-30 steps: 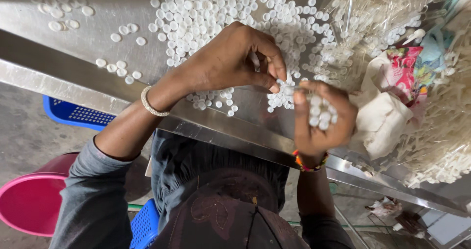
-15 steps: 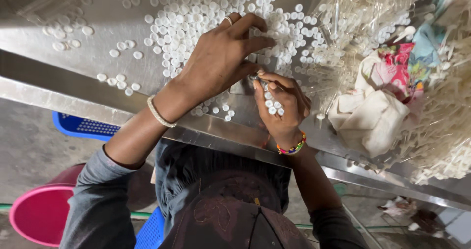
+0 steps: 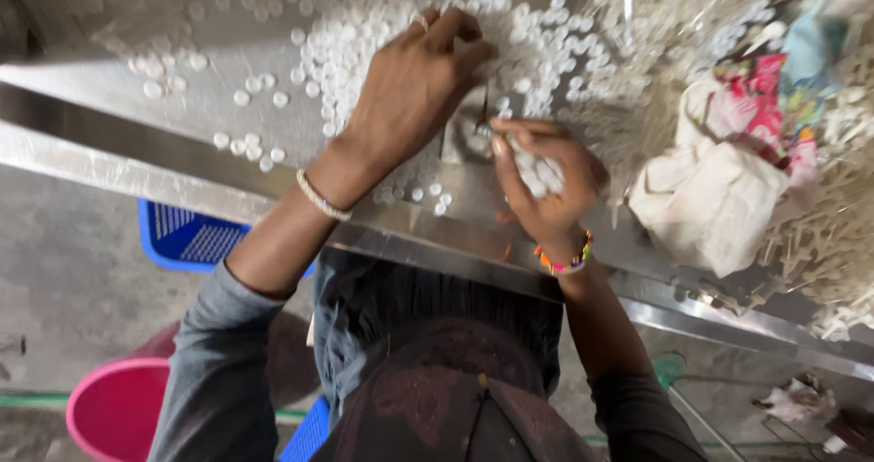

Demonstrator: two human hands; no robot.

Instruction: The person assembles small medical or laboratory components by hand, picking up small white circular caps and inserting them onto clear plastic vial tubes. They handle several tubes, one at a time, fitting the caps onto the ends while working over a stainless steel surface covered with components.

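Note:
Many small white round plastic caps (image 3: 364, 25) lie spread over a steel table (image 3: 100, 166). My left hand (image 3: 414, 84) rests palm down on the pile, fingers curled over caps near the middle. My right hand (image 3: 546, 175) is cupped palm up just beside it, holding a small heap of white caps (image 3: 539, 172), its thumb and fingertips meeting the left hand's fingertips. A pale bracelet circles my left wrist and a coloured bead bracelet my right wrist.
A crumpled white cloth with a floral piece (image 3: 728, 171) lies at the right among white plastic sticks (image 3: 819, 243). Under the table stand a blue crate (image 3: 187, 239) and a pink tub (image 3: 109, 407) on the floor.
My right hand, holding caps, moved left and up against the left hand. My left hand slid further up onto the pile. The view shifted slightly.

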